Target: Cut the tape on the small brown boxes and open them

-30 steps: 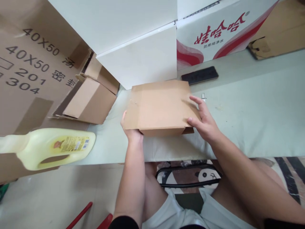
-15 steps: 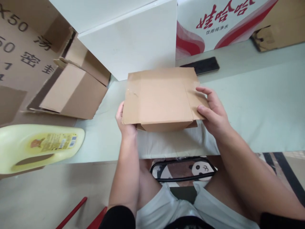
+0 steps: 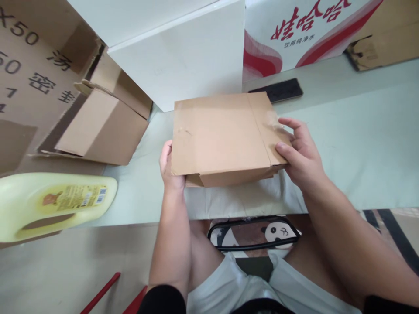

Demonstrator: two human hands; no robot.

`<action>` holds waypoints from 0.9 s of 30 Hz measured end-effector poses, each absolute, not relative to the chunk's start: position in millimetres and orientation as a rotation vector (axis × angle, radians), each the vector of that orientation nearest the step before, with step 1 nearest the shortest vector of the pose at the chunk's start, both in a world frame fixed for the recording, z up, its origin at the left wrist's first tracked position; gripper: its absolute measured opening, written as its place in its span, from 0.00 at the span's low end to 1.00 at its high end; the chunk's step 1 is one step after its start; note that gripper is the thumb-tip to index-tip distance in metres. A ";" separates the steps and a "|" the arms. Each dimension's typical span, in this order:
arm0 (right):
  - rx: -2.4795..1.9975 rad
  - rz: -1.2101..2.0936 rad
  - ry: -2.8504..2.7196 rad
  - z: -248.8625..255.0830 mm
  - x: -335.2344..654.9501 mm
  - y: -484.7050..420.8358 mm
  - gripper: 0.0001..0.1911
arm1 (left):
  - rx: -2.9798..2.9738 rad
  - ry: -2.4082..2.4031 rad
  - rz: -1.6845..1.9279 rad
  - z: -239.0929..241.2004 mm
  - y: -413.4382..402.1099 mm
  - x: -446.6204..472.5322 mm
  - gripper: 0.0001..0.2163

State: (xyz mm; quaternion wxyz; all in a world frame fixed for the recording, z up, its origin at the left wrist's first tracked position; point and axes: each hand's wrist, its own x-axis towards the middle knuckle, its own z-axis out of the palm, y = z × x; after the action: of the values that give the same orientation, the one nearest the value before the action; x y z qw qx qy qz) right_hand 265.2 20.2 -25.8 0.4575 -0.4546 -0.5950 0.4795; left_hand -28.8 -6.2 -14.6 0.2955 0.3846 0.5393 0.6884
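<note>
A flat brown cardboard box [image 3: 222, 135] is held above the near edge of the pale green table [image 3: 353, 144]. My left hand [image 3: 168, 168] grips its near-left corner, fingers hidden under the cardboard. My right hand [image 3: 299, 152] clasps its right edge, thumb on top and fingers curled around the side flap. The box's front flap hangs slightly loose at the near edge.
A black phone [image 3: 276, 90] lies just behind the box. White panels [image 3: 183, 56] and a red-and-white printed carton [image 3: 294, 35] stand at the back. Brown cartons [image 3: 104, 126] crowd the left. A yellow jug [image 3: 52, 205] lies at the left. Red handles [image 3: 101, 294] show on the floor.
The box has been drawn a little nearer and turned slightly in both hands; my right hand has shifted from resting on top to clasping the right edge.
</note>
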 end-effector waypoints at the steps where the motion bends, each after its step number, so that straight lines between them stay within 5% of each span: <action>1: -1.120 1.172 -1.484 -26.0 265.0 20.5 0.29 | 1.023 1.437 1.848 -13.3 -6.5 -28.2 0.14; 11: -1.141 1.232 -1.166 -24.0 258.6 21.0 0.24 | 0.994 1.470 1.902 -2.0 -6.4 -20.7 0.11; 20: -1.129 1.168 -1.133 -36.3 263.7 29.0 0.21 | 0.892 1.248 1.472 4.9 -14.6 -39.3 0.11; 27: -1.118 1.409 -0.983 -26.9 271.1 32.5 0.21 | 0.817 1.545 1.742 -11.9 -2.8 -57.2 0.12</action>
State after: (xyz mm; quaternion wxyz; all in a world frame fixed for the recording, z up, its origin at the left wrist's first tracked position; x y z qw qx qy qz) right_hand 271.1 32.5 -26.9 0.5191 -0.4662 -0.4098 0.5876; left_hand -57.2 -2.8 -11.9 0.3304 0.3124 0.5909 0.6664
